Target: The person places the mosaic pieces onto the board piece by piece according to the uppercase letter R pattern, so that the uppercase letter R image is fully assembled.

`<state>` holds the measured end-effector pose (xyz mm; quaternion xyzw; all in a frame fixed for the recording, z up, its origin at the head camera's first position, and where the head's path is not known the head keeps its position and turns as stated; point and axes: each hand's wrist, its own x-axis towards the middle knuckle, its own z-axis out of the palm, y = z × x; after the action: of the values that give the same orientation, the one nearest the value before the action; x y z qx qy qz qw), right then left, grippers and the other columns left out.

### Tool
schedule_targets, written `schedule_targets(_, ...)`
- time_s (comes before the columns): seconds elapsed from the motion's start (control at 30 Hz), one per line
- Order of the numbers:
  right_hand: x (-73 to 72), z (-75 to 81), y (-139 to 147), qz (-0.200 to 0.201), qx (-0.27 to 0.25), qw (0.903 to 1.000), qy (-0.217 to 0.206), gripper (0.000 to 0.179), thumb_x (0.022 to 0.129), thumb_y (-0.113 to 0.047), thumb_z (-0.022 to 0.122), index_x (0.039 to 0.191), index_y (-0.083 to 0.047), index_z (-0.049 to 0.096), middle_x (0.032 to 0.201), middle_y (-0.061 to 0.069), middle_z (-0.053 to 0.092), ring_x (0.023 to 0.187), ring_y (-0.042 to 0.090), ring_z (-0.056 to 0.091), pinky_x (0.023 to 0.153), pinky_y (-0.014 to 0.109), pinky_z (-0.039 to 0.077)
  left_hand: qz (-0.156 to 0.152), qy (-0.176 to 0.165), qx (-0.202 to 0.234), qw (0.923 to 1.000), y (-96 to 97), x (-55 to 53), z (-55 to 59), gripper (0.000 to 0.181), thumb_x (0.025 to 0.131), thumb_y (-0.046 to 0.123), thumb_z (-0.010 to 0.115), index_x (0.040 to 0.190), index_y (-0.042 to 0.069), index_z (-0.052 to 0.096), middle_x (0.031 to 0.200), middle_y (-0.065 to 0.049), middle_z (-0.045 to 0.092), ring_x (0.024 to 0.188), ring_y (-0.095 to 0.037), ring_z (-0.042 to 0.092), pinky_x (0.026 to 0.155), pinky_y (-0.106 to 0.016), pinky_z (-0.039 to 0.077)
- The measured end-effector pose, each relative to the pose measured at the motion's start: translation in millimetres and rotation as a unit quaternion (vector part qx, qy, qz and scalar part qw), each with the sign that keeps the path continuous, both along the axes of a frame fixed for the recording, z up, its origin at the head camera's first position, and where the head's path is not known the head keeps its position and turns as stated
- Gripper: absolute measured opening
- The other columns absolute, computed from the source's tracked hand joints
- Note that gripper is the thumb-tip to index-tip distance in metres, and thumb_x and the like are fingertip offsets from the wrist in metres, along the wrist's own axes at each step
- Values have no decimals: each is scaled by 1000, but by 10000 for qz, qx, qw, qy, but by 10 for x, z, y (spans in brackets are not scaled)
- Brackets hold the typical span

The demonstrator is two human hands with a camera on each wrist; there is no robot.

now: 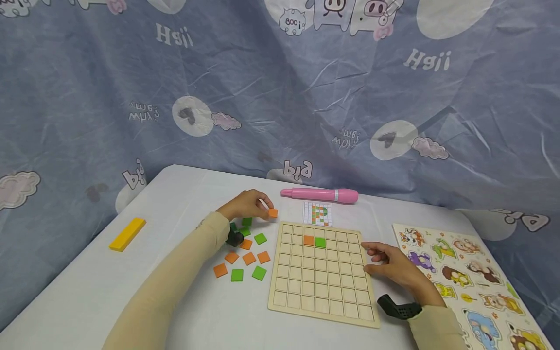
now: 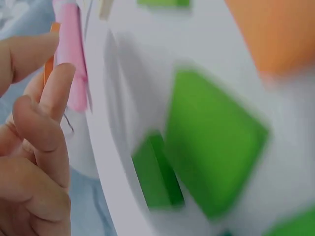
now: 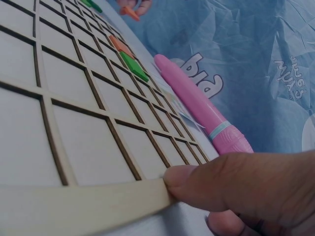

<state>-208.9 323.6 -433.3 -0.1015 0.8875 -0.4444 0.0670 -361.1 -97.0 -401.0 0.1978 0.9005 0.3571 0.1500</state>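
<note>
My left hand (image 1: pixel 250 204) pinches a small square orange tile (image 1: pixel 273 213) between thumb and fingertips, just off the upper left corner of a wooden grid board (image 1: pixel 323 322). In the left wrist view, that orange tile (image 2: pixel 49 69) shows edge-on, partly hidden by the fingers. One orange tile (image 1: pixel 308 240) and one green tile (image 1: pixel 320 242) lie side by side in the board's second row. At the board's right edge rests my right hand (image 1: pixel 395 265), thumb and index finger spread apart along it. The right wrist view has the thumb (image 3: pixel 206 182) touching the board's rim.
Loose orange and green tiles (image 1: pixel 237 275) lie scattered left of the board, some behind the left wrist. Beyond the board are a pattern card (image 1: pixel 318 214) and a pink pen-shaped object (image 1: pixel 319 195). A yellow block (image 1: pixel 128 234) lies far left; an animal puzzle board (image 1: pixel 472 272) lies right.
</note>
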Motion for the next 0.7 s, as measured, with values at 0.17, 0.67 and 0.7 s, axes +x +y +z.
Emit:
schedule_targets(0.17,-7,1,3,-47,37,10000,-66,62,90,-1,83,144,15,57,119,17,62,98,19,53,79,26,48,-38,31,292,9996,183,110,68,29,89,15,88,115,11,78,98,-2,80,92,-15,72,87,-32,53)
schedule_targets(0.67,-3,-12,13,35,-112,9999,-28,62,89,0,83,143,15,57,117,16,61,96,17,52,79,26,47,-312,-101,809,9962,695,333,57,27,89,17,88,114,14,79,95,1,81,93,-12,73,89,-32,55)
schedule_targets(0.7,-4,-11,14,32,-112,9999,-30,62,89,0,83,143,15,57,118,16,61,96,17,53,79,26,47,-317,-112,847,9958,723,346,54,27,89,17,88,114,14,79,95,1,81,93,-12,74,89,-32,55)
